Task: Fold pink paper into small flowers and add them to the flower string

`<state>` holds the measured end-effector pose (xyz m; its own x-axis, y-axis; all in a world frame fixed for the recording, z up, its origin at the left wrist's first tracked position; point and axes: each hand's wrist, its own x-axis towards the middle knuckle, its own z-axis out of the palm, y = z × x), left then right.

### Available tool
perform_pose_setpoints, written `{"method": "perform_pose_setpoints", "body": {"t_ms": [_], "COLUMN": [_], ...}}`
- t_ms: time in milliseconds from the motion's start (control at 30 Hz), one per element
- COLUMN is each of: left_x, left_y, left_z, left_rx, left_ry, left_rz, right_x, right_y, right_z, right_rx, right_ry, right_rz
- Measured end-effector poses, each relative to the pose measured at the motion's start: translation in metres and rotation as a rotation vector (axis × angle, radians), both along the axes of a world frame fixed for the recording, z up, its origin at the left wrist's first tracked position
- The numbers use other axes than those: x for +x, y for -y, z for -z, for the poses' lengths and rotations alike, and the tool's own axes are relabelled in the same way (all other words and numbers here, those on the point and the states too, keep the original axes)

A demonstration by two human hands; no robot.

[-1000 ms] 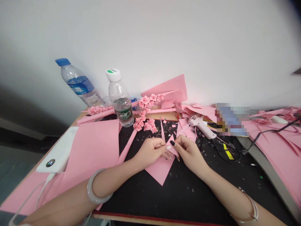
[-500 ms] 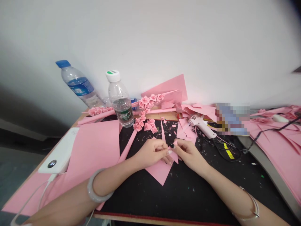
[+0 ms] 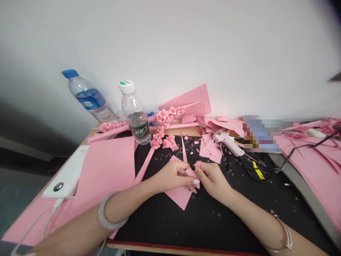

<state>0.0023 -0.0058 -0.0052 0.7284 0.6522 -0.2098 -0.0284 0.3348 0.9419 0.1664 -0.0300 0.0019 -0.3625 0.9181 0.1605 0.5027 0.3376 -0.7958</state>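
Note:
Between my two hands is a small folded piece of pink paper. My left hand pinches its left and lower edge, thumb on top. On the other side my right hand grips the upper right edge with thumb and fingers closed. Beneath my left hand lies a square pink sheet on the black mat, partly covered by that hand. Just beyond the hands, a thin pink paper spike lies on the mat. Paper flowers on a pink stem rest to the left of it.
A water bottle with white cap stands at the back left, near a leaning blue-capped bottle. A glue gun with a black cord lies back right. A white power bank sits left beside a large pink sheet.
My left thumb has slid down and right along the folded paper. The paper has turned a little between the fingers, and both hands stay in nearly the same place.

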Motion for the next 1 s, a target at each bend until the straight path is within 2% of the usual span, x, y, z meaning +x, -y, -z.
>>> {"method": "perform_pose_setpoints", "body": {"t_ms": [200,533,767,867,1000], "left_x": [0.001,0.003,0.000,0.000,0.000], "left_y": [0.002,0.004,0.003,0.003,0.003], "left_z": [0.001,-0.009,-0.011,-0.012,-0.012], "left_rx": [-0.029,0.104,0.388,0.414,0.371], "left_ry": [-0.020,0.046,-0.159,-0.176,-0.156], "left_rz": [0.007,-0.106,-0.125,-0.144,-0.135], "right_x": [-0.001,0.003,0.008,0.007,0.006], "right_y": [0.001,-0.001,-0.005,-0.004,-0.004], "right_z": [-0.003,-0.002,-0.007,-0.007,-0.004], "right_rx": [0.042,-0.151,-0.035,-0.035,-0.058], "right_ry": [-0.013,-0.189,-0.073,-0.071,-0.079], "right_rz": [-0.025,-0.006,0.057,0.022,-0.007]}}
